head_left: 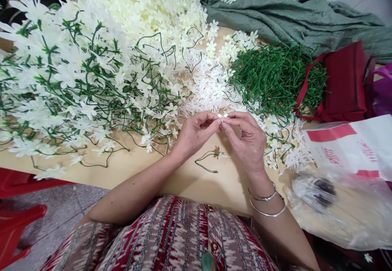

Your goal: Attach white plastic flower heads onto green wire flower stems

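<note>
My left hand (pixel 198 133) and my right hand (pixel 247 139) meet above the table, fingertips pinched together on a small white artificial flower (pixel 223 116). Fingers cover most of this flower. Below them on the tabletop (pixel 180 185) lies a bent green stem (pixel 202 165) with a small head at its upper end. Just beyond my hands spreads a heap of thin white strands (pixel 203 83). A tangled pile of green plastic stems (pixel 271 77) sits beyond my right hand.
Finished-looking white flowers on green stems (pixel 88 79) fill the left side, with pale loose blossoms (pixel 156 5) behind. At right are a red bag (pixel 344 83), a white printed bag (pixel 352 148) and a clear plastic bag (pixel 339 218). Green cloth (pixel 275 15) lies at the back; red stools (pixel 23 226) stand lower left.
</note>
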Action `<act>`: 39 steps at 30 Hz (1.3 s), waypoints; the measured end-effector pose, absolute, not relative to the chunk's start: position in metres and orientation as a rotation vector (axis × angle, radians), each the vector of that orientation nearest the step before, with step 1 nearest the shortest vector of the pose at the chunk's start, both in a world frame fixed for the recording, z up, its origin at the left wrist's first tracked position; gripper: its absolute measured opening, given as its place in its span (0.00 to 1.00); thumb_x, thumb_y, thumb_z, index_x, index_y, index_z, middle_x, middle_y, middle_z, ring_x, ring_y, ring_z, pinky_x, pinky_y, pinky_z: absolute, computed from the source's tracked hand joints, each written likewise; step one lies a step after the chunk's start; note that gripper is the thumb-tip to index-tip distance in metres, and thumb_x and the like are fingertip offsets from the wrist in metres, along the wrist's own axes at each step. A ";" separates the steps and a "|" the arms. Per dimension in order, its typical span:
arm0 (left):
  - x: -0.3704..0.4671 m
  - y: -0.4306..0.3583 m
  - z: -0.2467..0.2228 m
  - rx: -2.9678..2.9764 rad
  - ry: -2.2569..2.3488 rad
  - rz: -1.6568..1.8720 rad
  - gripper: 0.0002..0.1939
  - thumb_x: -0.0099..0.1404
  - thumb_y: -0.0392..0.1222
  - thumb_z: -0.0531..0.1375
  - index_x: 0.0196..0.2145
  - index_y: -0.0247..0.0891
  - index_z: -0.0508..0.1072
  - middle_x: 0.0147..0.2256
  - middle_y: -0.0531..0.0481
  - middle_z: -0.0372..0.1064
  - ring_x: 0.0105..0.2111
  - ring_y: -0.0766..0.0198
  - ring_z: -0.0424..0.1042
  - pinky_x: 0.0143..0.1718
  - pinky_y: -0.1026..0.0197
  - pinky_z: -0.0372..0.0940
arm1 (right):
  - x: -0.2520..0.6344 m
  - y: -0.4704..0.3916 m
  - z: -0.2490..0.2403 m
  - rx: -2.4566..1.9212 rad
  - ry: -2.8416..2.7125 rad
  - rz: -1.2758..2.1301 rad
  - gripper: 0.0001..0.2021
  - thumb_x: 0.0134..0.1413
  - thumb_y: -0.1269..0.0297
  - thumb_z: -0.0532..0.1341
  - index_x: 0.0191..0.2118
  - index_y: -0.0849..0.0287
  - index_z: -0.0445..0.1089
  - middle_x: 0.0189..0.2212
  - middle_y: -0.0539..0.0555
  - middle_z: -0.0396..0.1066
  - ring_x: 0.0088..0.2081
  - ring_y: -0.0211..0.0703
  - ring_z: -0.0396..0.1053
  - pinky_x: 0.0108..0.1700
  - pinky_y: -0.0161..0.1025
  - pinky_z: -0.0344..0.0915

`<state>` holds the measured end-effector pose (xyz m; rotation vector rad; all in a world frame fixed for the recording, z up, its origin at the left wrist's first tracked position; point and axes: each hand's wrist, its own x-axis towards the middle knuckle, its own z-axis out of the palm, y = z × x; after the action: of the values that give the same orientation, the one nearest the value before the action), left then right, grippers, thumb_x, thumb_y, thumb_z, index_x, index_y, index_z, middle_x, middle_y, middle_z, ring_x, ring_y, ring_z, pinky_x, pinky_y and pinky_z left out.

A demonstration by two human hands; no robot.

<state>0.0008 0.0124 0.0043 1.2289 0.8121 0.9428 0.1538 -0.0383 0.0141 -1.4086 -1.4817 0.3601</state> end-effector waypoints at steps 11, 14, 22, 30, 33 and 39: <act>0.003 0.010 0.011 1.240 0.833 0.963 0.18 0.65 0.56 0.69 0.32 0.36 0.78 0.30 0.50 0.76 0.31 0.67 0.72 0.39 0.63 0.67 | 0.151 -0.039 0.012 -1.380 -1.303 0.573 0.04 0.61 0.66 0.68 0.39 0.51 0.82 0.41 0.52 0.80 0.46 0.44 0.78 0.52 0.47 0.76; 0.002 0.010 0.011 1.240 0.824 0.951 0.18 0.65 0.55 0.70 0.32 0.36 0.78 0.30 0.50 0.76 0.32 0.67 0.72 0.38 0.63 0.67 | 0.151 -0.039 0.012 -1.380 -1.314 0.545 0.04 0.60 0.66 0.68 0.39 0.51 0.82 0.41 0.52 0.80 0.46 0.44 0.79 0.51 0.47 0.76; 0.002 0.012 0.009 1.165 0.735 0.936 0.19 0.66 0.57 0.68 0.33 0.37 0.79 0.30 0.51 0.76 0.32 0.67 0.72 0.39 0.63 0.68 | 0.153 -0.038 0.015 -1.385 -1.398 0.477 0.04 0.60 0.65 0.69 0.40 0.50 0.82 0.43 0.52 0.82 0.47 0.44 0.79 0.53 0.49 0.77; 0.004 0.009 0.010 1.204 0.757 0.948 0.18 0.67 0.56 0.67 0.32 0.37 0.78 0.30 0.51 0.76 0.32 0.67 0.72 0.39 0.62 0.67 | 0.151 -0.039 0.011 -1.378 -1.365 0.436 0.04 0.60 0.67 0.68 0.39 0.51 0.81 0.41 0.52 0.81 0.45 0.44 0.79 0.50 0.48 0.77; 0.005 0.008 0.009 1.222 0.750 0.955 0.17 0.68 0.55 0.67 0.32 0.37 0.78 0.30 0.51 0.76 0.32 0.67 0.72 0.39 0.62 0.67 | 0.150 -0.039 0.010 -1.367 -1.310 0.486 0.03 0.60 0.67 0.68 0.38 0.52 0.80 0.41 0.52 0.81 0.45 0.44 0.79 0.51 0.48 0.77; 0.004 0.008 0.009 1.264 0.780 0.951 0.17 0.68 0.55 0.67 0.33 0.37 0.78 0.31 0.50 0.76 0.33 0.66 0.72 0.40 0.62 0.67 | 0.148 -0.039 0.013 -1.370 -1.212 0.601 0.02 0.60 0.65 0.68 0.36 0.53 0.79 0.40 0.52 0.81 0.46 0.44 0.79 0.53 0.49 0.77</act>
<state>0.0044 0.0078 0.0087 1.2642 0.7796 0.9514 0.1475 -0.0392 0.0127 -1.3699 -1.2116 0.6010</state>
